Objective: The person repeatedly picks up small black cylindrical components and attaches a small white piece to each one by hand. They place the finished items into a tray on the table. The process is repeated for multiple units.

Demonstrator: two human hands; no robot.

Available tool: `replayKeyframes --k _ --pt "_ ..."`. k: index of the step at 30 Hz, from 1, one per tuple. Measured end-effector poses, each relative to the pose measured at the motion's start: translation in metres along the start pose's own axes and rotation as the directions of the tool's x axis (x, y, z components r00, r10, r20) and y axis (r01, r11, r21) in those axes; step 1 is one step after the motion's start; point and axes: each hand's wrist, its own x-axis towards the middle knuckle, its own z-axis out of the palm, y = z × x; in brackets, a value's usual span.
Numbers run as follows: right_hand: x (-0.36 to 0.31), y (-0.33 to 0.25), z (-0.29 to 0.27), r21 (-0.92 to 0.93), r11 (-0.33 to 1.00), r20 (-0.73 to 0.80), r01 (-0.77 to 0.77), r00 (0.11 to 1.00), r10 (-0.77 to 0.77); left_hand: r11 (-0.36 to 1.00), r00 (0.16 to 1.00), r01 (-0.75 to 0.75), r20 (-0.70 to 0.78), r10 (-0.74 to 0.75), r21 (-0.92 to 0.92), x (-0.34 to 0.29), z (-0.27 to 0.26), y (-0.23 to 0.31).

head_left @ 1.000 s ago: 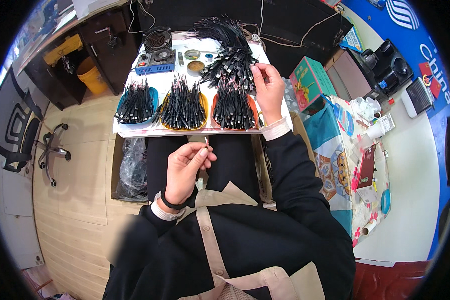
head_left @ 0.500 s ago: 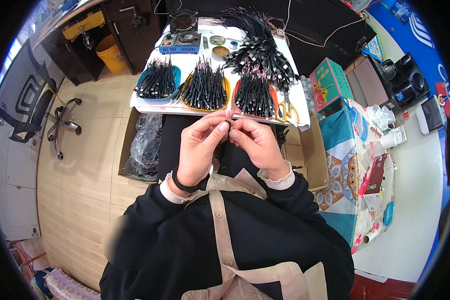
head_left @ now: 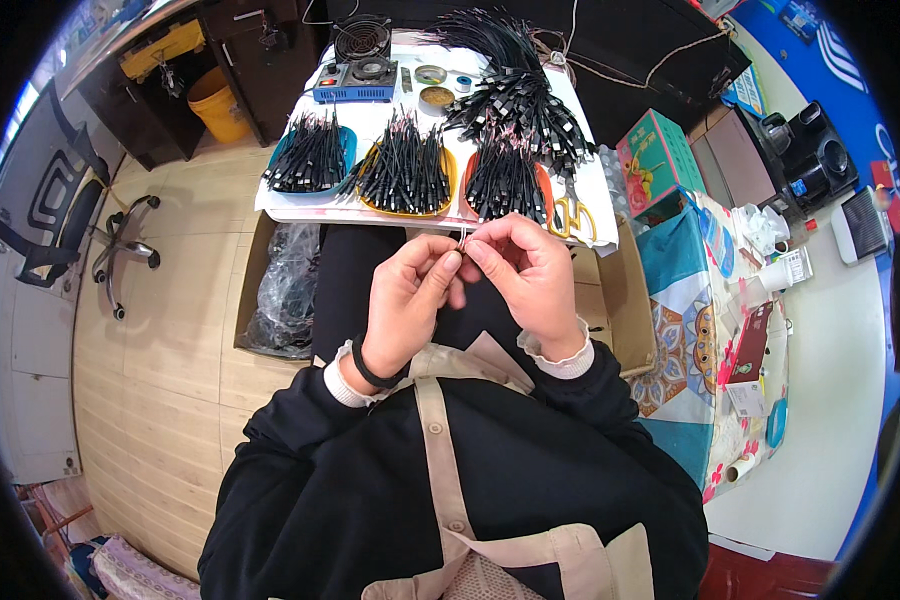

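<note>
Thin pale wire ends (head_left: 463, 237) stick up between my fingertips, just off the table's front edge. My left hand (head_left: 402, 305) is closed in a pinch at the base of these wires, with a black band on its wrist. My right hand (head_left: 530, 280) pinches the same wires from the other side, its thumb and index finger meeting at them. Whatever runs below the wires is hidden by my fingers. Beyond the hands, short black cables with pinkish ends fill a blue tray (head_left: 348, 150), a yellow tray (head_left: 452, 185) and an orange tray (head_left: 547, 186).
A large heap of black cables (head_left: 525, 100) lies behind the trays. Yellow-handled scissors (head_left: 575, 218) rest at the table's right front. A small blue hot plate (head_left: 354, 88), round tins (head_left: 436, 99) and a small spool (head_left: 463, 84) sit farther back. Beneath the table stands an open cardboard box (head_left: 630, 310).
My right hand has lifted slightly, its fingers now arched over the wires. The left has lowered a little, and the pale wire ends show more plainly between them.
</note>
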Motion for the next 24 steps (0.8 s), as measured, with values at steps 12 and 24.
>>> replayKeyframes --k 12,24 --pt "0.005 0.020 -0.009 0.557 0.708 0.282 -0.434 0.901 0.330 0.872 0.922 0.372 0.234 -0.309 -0.317 0.009 -0.017 -0.002" --pt "0.120 0.060 -0.109 -0.161 0.969 -0.071 -0.185 0.982 0.176 0.932 0.933 0.345 0.146 -0.328 -0.109 0.026 -0.034 -0.023"
